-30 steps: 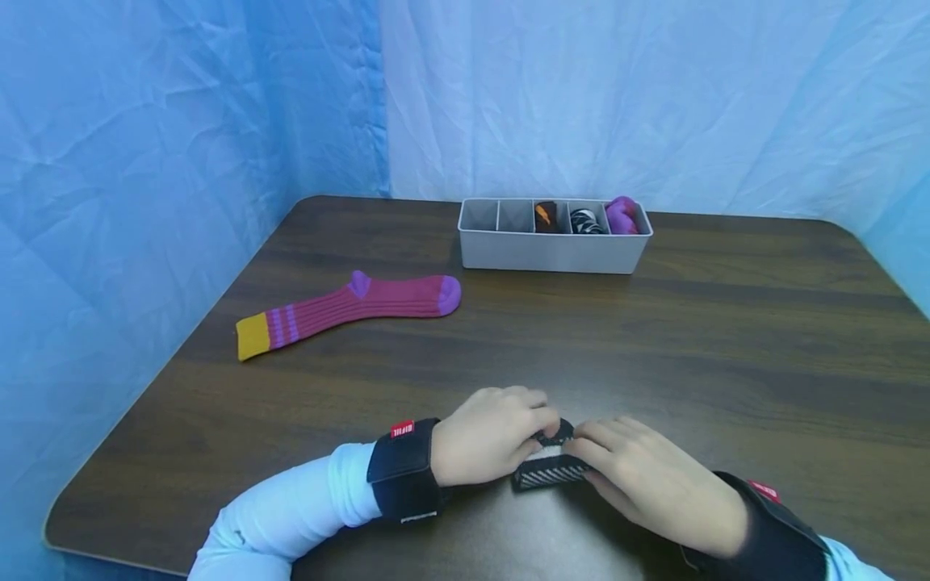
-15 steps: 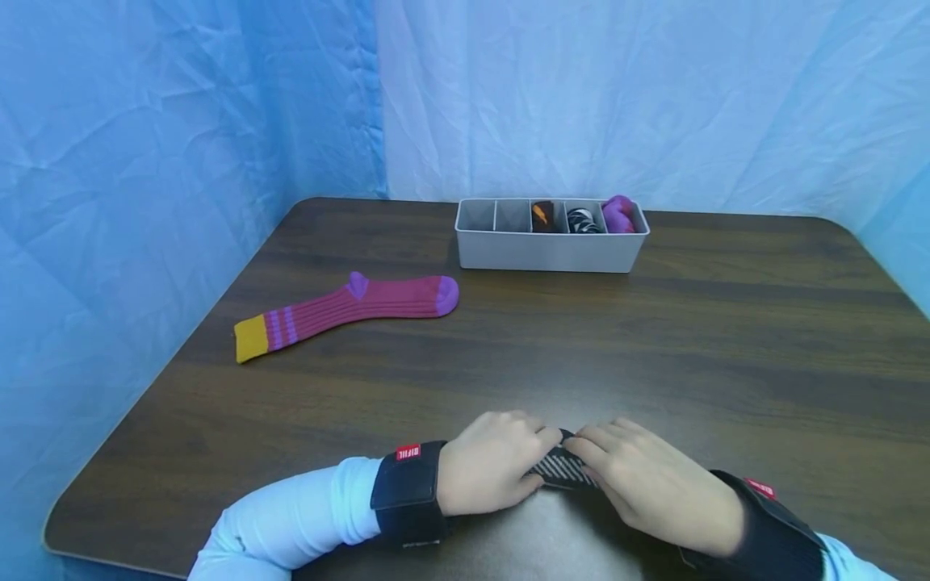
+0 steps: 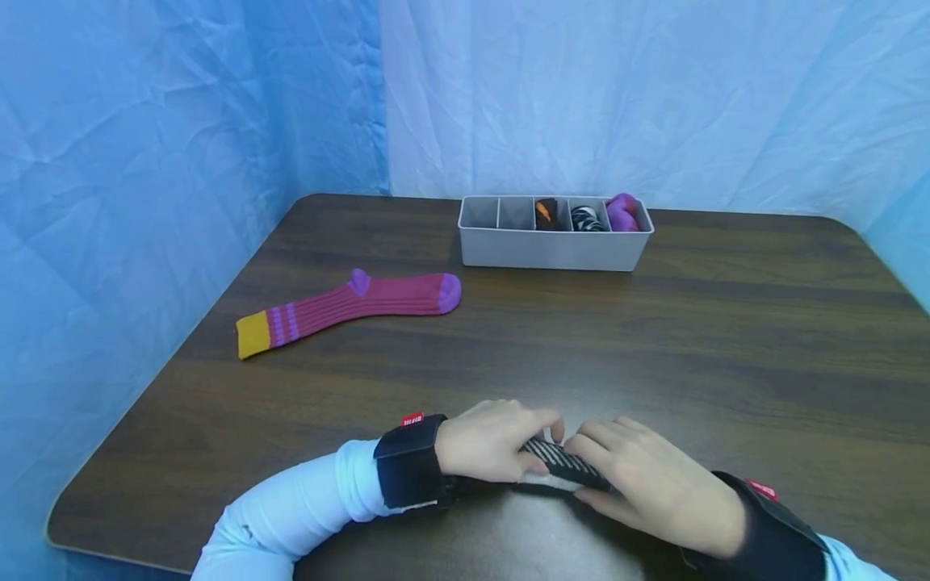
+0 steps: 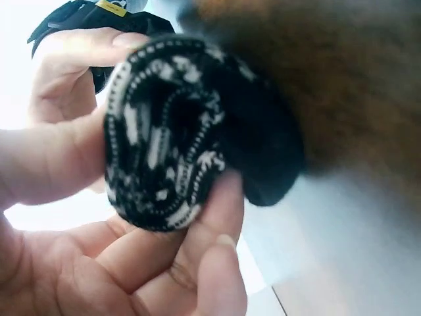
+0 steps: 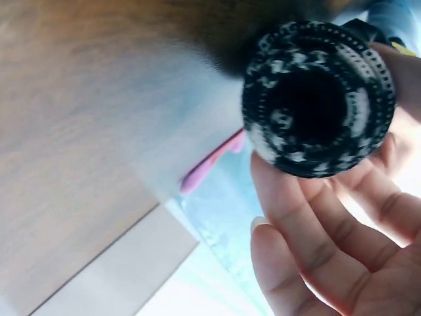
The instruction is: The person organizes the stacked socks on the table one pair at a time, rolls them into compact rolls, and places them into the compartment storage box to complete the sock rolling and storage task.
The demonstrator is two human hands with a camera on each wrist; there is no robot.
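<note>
A rolled black-and-white patterned sock (image 3: 558, 465) lies at the near edge of the dark wooden table (image 3: 654, 339). My left hand (image 3: 490, 442) grips its left end, and my right hand (image 3: 639, 480) grips its right end. The left wrist view shows the roll (image 4: 168, 161) end-on, pinched between thumb and fingers (image 4: 217, 224). In the right wrist view the roll (image 5: 319, 99) rests against curled fingers (image 5: 296, 224).
A magenta sock (image 3: 349, 305) with a yellow cuff and purple toe lies flat at the table's left. A grey divided tray (image 3: 554, 252) stands at the back, with rolled socks in its right compartments, one purple (image 3: 621, 211). Blue sheeting surrounds the table.
Both hands stayed at the near edge, working the patterned sock. The roll has turned and tightened between them, and the left wrist has lifted slightly.
</note>
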